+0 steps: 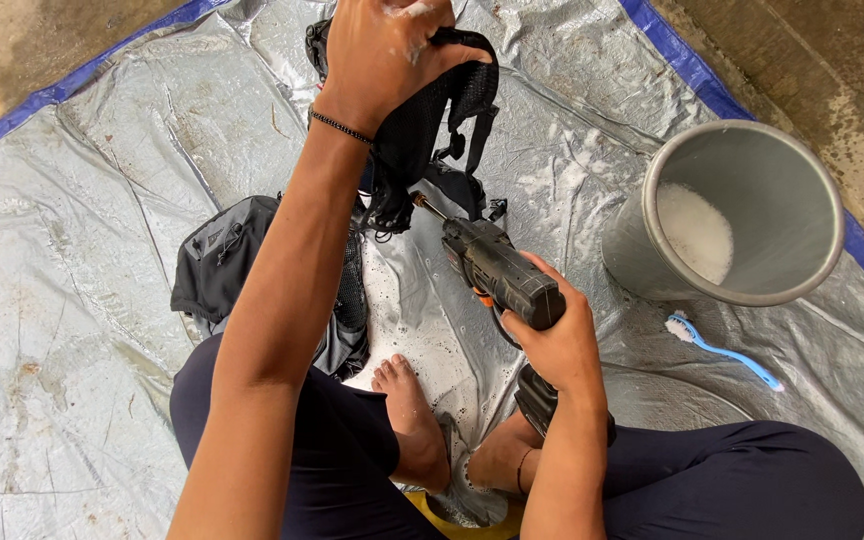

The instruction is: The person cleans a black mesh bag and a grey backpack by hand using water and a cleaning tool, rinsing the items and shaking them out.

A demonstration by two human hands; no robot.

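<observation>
1. Left hand (382, 55): closed around the top strap of a black backpack (422, 130), lifting its upper end off the grey tarpaulin (82, 200); traces of white foam show on the fingers.
2. Right hand (552, 340): wrapped fully around the grip of a dark handheld spray gun (497, 270), just below the backpack.
3. Spray gun: long axis runs from the right hand up and to the left; its thin metal nozzle points at the lower part of the backpack, near but apparently not touching it.
4. Backpack: hangs roughly upright from the left hand, its lower grey-and-black portion resting on the tarpaulin beside the person's left knee.
5. Progress, as judged: suds and wet patches lie on the tarpaulin beneath the backpack, suggesting soaping is done; foam remains, so rinsing looks unfinished.
6. Right of the backpack: a grey bucket (812, 170) holding white foam, and nearer the person a blue brush (722, 350) lying flat.
</observation>
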